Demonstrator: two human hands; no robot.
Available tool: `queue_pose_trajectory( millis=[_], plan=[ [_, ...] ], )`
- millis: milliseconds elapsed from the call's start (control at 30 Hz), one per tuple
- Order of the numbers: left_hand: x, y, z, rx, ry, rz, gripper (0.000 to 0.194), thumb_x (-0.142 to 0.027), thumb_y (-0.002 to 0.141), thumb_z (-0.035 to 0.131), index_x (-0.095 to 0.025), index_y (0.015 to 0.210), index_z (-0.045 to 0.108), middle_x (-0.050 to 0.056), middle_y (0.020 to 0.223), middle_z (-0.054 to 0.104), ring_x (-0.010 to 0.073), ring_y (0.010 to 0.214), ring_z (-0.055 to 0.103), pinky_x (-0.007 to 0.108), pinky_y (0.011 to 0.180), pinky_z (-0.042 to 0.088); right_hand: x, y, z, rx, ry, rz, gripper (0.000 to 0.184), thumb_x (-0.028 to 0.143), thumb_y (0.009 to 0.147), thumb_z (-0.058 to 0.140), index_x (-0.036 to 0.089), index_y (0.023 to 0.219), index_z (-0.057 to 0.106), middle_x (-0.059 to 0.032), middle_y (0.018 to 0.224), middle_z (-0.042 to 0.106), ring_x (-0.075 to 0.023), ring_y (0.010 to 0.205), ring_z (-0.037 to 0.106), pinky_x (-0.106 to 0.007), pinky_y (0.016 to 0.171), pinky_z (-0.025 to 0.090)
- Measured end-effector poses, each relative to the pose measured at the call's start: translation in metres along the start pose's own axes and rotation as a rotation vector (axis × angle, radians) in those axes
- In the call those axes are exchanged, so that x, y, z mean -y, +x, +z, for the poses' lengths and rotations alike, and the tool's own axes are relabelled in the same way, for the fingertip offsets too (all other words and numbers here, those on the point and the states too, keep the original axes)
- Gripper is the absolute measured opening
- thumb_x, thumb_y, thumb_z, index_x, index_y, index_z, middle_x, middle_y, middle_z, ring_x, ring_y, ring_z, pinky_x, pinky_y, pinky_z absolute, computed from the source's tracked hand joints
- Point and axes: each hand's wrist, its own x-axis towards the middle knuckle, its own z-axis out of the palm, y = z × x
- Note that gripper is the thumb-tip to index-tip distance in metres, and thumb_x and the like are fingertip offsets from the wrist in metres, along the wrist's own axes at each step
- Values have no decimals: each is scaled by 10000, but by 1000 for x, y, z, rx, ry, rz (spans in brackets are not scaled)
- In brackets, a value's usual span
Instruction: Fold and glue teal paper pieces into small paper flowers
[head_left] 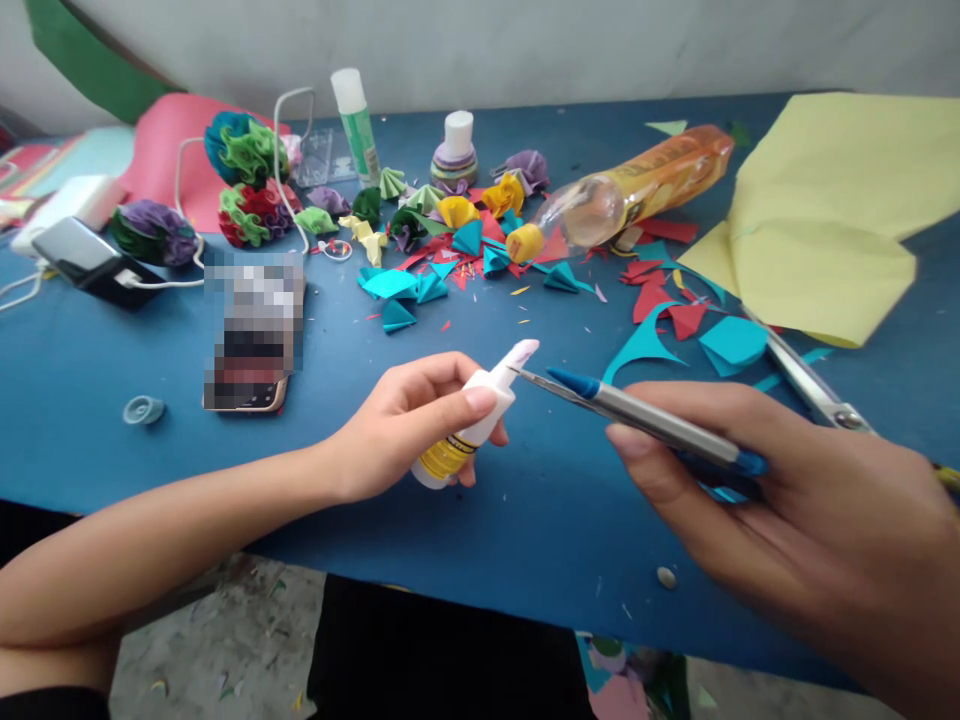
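Note:
My left hand (420, 410) is closed round a small white glue bottle (457, 440) with a yellow label, tilted so its nozzle (517, 362) points up to the right. The nozzle's end looks pinkish. My right hand (787, 500) grips a slim pointed tool (660, 420) with a grey barrel, blue ends and a thin metal point. That point meets or nearly touches the side of the nozzle; I cannot tell which. What kind of tool it is does not show clearly. Both hands are over the blue table (360, 540).
Scissors (810, 385) lie behind my right hand, by yellow paper (825, 230). Paper scraps (645, 340), paper flowers (255, 215), a glue stick (356, 130) and a plastic bottle (630, 195) lie farther back. A phone (262, 340) and a grey-blue cap (142, 410) are left.

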Motion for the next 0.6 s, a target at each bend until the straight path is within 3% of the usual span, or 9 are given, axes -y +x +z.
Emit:
queue_pose_trajectory(
  millis=[167, 400, 600],
  plan=[
    [0, -1, 4, -45, 44, 17, 303, -408, 796, 702, -160, 801, 527, -8, 745, 668, 82, 480, 612, 181, 454, 509, -1, 1, -2, -16, 1, -29, 120, 220, 916, 499, 284, 998, 559, 81, 714, 699, -98, 486, 610, -243, 388, 338],
    [-1, -1, 7, -107, 107, 85, 318, -365, 785, 719, -176, 805, 464, -20, 739, 662, 74, 446, 595, 162, 405, 461, 0, -3, 4, -19, 87, -13, 137, 233, 944, 449, 295, 995, 559, 78, 711, 698, -104, 562, 661, -199, 569, 480],
    [-1, -2, 6, -189, 194, 125, 303, -343, 778, 732, -183, 835, 481, -54, 658, 565, 32, 434, 486, 132, 400, 409, 0, 2, 0, 9, -6, -81, 133, 204, 926, 447, 261, 987, 551, 62, 694, 708, -108, 462, 601, -237, 408, 367]
  ],
)
